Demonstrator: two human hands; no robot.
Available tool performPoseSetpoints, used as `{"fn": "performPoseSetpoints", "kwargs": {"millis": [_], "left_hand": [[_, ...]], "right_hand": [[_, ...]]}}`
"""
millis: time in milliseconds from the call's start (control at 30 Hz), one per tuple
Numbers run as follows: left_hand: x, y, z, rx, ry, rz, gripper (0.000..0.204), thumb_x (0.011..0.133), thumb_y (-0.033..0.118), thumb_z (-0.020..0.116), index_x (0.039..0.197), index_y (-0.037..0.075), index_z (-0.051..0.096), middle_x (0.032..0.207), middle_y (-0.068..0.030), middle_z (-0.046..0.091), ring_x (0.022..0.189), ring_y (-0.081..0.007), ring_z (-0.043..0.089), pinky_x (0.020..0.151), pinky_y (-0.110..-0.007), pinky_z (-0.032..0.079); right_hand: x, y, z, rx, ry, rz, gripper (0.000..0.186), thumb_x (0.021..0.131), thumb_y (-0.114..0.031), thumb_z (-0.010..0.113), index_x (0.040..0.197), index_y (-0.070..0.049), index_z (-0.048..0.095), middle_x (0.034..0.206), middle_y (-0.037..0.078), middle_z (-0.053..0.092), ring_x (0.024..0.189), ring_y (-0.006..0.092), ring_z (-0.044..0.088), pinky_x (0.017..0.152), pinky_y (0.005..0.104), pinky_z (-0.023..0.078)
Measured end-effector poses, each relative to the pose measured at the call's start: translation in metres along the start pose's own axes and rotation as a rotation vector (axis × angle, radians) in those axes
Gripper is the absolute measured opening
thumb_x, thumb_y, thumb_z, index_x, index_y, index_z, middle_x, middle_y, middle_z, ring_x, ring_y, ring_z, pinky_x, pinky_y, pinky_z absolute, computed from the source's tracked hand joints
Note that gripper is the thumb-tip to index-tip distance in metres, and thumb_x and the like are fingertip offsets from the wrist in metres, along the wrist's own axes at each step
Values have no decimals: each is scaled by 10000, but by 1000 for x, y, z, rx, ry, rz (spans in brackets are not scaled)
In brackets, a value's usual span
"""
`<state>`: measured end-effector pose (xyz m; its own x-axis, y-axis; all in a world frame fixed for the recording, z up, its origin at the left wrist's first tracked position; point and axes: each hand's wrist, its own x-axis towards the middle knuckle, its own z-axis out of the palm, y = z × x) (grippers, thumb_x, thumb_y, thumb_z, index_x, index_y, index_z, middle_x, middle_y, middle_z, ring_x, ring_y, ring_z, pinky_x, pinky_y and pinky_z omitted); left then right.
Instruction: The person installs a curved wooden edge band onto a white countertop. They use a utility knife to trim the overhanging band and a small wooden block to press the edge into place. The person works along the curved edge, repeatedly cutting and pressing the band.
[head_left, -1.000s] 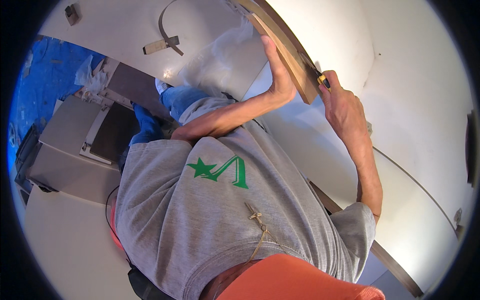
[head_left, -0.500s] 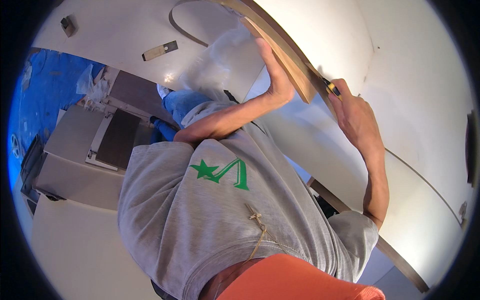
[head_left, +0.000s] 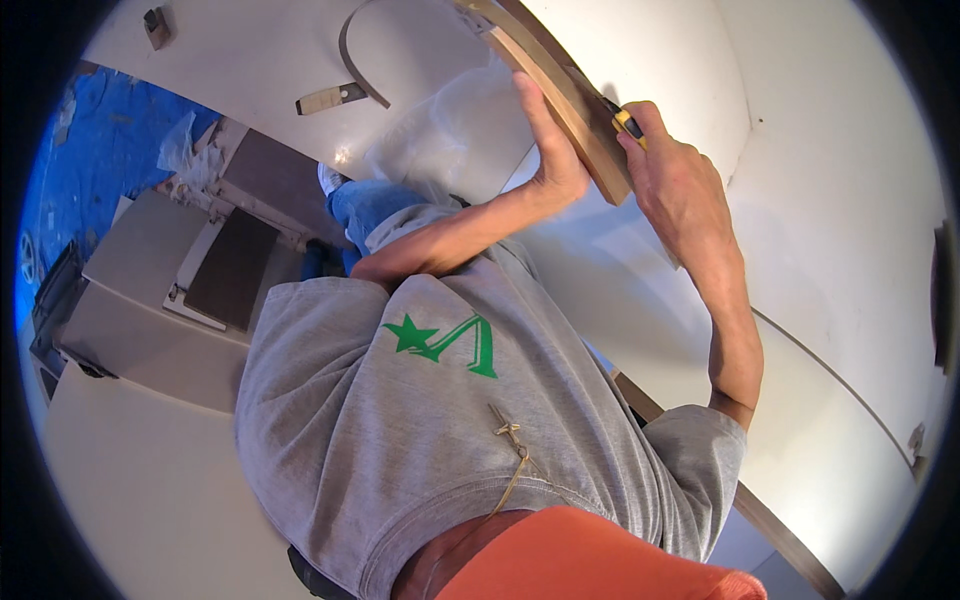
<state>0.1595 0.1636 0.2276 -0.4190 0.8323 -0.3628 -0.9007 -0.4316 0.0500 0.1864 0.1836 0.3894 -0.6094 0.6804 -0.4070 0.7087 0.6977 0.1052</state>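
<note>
Your left hand [head_left: 555, 165] lies flat and spread against the near face of a long wooden strip [head_left: 560, 95], fingers stretched up along it and the palm pressing near its lower end. Your right hand [head_left: 675, 180] is wrapped shut around a yellow-and-black utility knife [head_left: 622, 118], held against the far edge of that same strip, just beside your left hand with the wood between them. The strip runs slanting from the top of the head view down to its cut end between your hands, resting against a white panel [head_left: 650, 60].

Below your arms you see your grey shirt with a green star-shaped print [head_left: 445, 340] on the chest and a small cross pendant [head_left: 507, 432] hanging on a cord. Your jeans-clad knee [head_left: 365, 205] shows by your left elbow. On the white floor [head_left: 240, 60] behind lie a crumpled clear plastic sheet [head_left: 450, 125], a curved thin strip [head_left: 350, 60] and a short flat offcut [head_left: 330, 98]. At the left, pale and dark brown boards [head_left: 190, 270] lie stacked beside a blue tarpaulin [head_left: 90, 170].
</note>
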Motion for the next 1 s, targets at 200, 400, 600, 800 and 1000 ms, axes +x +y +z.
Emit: {"fn": "performPoseSetpoints", "kwargs": {"millis": [200, 400, 600, 800, 1000], "left_hand": [[4, 9, 0, -38, -13, 8, 996, 877, 867, 433, 1539, 130, 324, 1443, -77, 412, 1307, -213, 415, 1089, -340, 368], [8, 4, -1, -35, 27, 7, 904, 908, 874, 302, 1444, 152, 398, 1316, -18, 489, 1215, -177, 472, 1018, -351, 415], [11, 0, -5, -35, 2, 48, 936, 903, 880, 304, 1459, 132, 381, 1333, -30, 479, 1228, -189, 472, 1032, -367, 412], [9, 2, -5, -59, -37, 38, 973, 900, 870, 352, 1512, 113, 330, 1416, -73, 428, 1297, -215, 426, 1089, -380, 364], [9, 1, -8, -2, -34, 9, 914, 916, 874, 263, 1429, 130, 393, 1303, -44, 474, 1201, -184, 474, 1001, -374, 420]], "right_hand": [[6, -3, 5, -66, 29, -35, 155, 1046, -164, 539, 1158, -81, 470, 596, 157, 614, 528, 373, 595, 518, 482, 457], [4, 5, 11, -104, 106, -120, 127, 1041, -150, 548, 1109, -79, 468, 559, 135, 592, 486, 344, 579, 473, 457, 449], [2, 10, 15, -98, 65, -100, 138, 1038, -153, 555, 1115, -76, 470, 553, 137, 585, 478, 348, 576, 465, 469, 448], [3, 18, 19, -101, 98, -146, 161, 1031, -143, 567, 1133, -75, 463, 557, 139, 585, 481, 347, 573, 465, 469, 448], [-2, 23, 17, -111, 61, -120, 167, 1025, -129, 575, 1131, -70, 460, 555, 142, 574, 485, 352, 571, 463, 463, 447]]}}
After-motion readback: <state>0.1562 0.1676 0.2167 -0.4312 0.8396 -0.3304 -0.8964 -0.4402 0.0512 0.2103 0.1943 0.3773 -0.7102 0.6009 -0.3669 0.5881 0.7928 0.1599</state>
